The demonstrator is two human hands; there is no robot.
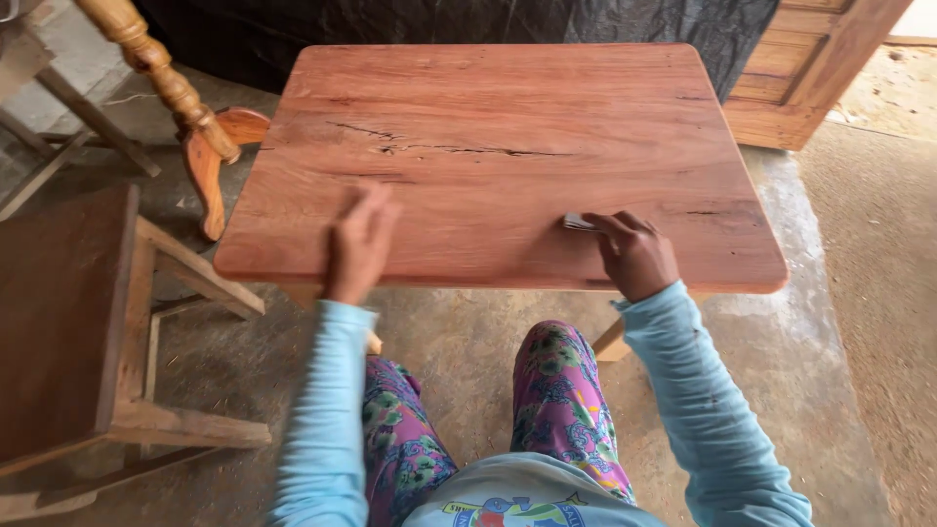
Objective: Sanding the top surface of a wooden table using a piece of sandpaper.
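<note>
Sandpaper (578, 222) pinched in the right hand (634, 256) grip, flat on the table (488, 107); left hand (359, 244) open, bracing the near edge. Best kept flat, stroking along the grain, easing near the crack (439, 148) beyond the grip.

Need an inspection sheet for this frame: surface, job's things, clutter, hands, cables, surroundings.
Surface: reddish wooden tabletop, smooth, with a dark crack across its middle.
Job's things: small grey pad, probably sandpaper, flat on the top near the front edge.
Clutter: nothing seen on the tabletop besides the pad.
Hands: right hand presses fingertips on the pad; left hand is blurred, flat on the top, holding nothing.
Cables: nothing seen for certain.
Surroundings: wooden stool at left, turned wooden leg at upper left, panelled door at upper right, dark sheet behind, dusty concrete floor.
</note>
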